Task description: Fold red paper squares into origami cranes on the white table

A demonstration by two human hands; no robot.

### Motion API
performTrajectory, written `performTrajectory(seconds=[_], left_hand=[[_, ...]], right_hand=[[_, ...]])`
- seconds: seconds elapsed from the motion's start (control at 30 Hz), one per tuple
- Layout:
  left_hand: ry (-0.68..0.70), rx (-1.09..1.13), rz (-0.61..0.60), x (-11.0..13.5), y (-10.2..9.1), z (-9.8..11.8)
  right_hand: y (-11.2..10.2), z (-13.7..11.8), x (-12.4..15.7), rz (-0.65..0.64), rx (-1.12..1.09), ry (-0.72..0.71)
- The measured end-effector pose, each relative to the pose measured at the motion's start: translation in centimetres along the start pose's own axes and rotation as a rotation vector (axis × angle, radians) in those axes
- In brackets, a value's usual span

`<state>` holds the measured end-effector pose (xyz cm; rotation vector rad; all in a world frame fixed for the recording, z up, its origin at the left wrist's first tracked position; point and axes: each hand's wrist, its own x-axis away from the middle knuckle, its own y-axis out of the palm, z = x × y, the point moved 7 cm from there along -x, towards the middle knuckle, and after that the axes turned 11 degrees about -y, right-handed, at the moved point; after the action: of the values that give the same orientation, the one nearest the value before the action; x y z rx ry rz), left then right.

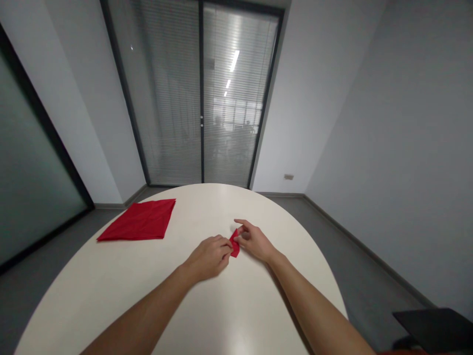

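Between my two hands is a small red folded piece, paper or cloth; I cannot tell which. My left hand has its fingers closed on the piece's left side. From the right, my right hand pinches its upper part between thumb and fingers, with the index finger stretched out above. Parts of the piece are hidden behind the fingers. Both hands are low over the white table, near its middle. Farther left on the table lies a larger flat red cloth, touched by neither hand.
The round white table curves away at both sides. Beyond its far edge stands a glass partition with blinds. A white wall rises at the right. A black object, perhaps a chair part, is at the lower right.
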<state>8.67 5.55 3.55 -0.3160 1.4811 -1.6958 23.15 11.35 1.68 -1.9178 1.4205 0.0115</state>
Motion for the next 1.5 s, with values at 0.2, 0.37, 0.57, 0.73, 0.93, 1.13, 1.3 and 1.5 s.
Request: performTrajectory(seconds=[0.2, 0.37, 0.57, 0.73, 0.93, 1.13, 1.3, 1.5], left_hand=[[-0.097, -0.003, 0.025, 0.0, 0.0, -0.8], [-0.147, 0.052, 0.049, -0.1, 0.3, -1.8], [-0.201, 0.094, 0.08, -0.3, 0.4, -2.4], [-0.289, 0.166, 0.158, -0.1, 0.3, -3.2], [-0.293, 0.21, 0.154, 0.0, 1.0, -3.7], [-0.277, 0.214, 0.128, -0.1, 0.7, -3.4], [-0.255, 0.229, 0.111, -0.1, 0.8, -3.3], [-0.207, 0.191, 0.098, 0.0, 0.9, -3.2]], right_hand=[[0.4, 0.4, 0.1, -0.026, -0.088, -0.005], [0.7, 0.0, 0.2, -0.062, -0.084, -0.015], [0.8, -0.7, 0.2, -0.147, 0.05, -0.038], [0.9, -1.2, 0.1, -0.168, 0.077, -0.077], [0.9, -1.9, 0.4, -0.206, 0.035, -0.091], [0.7, -2.7, 0.6, -0.276, 0.039, -0.144], [0.5, -3.4, 0.6, -0.341, 0.112, -0.225], [0.3, -3.0, 0.7, -0.375, 0.116, -0.275]])
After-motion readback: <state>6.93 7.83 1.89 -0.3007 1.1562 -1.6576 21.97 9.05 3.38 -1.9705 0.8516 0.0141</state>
